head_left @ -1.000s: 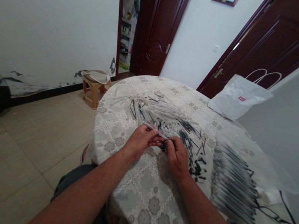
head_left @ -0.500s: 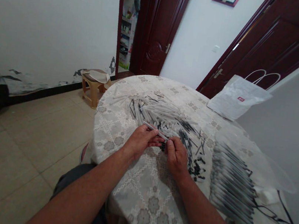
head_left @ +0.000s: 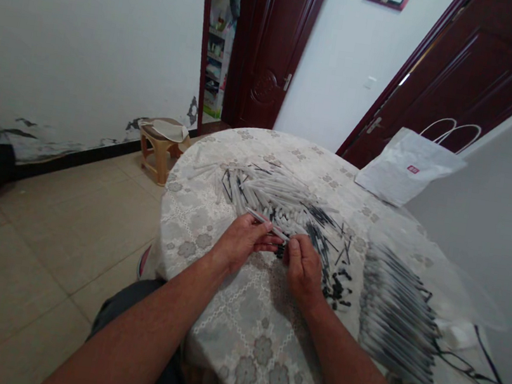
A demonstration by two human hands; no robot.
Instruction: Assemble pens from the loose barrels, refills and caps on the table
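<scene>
A slim whitish pen lies slantwise between my two hands, above the near side of a heap of parts. My left hand is closed round its middle with thumb and fingers. At the pen's right end, my right hand pinches with the thumb on top; the fingertips hide that tip. Just beyond are piled whitish pen barrels and thin black refills. Small black caps are scattered right of my right hand, with some partly hidden beneath my hands.
Many pens lie in a row on the table's right side, next to black-framed glasses. A white paper bag stands at the far right edge of the cloth-covered round table. A stool is by the wall.
My right hand has shifted very slightly to the right at the pen's end. My left hand keeps its hold, and the rest looks the same.
</scene>
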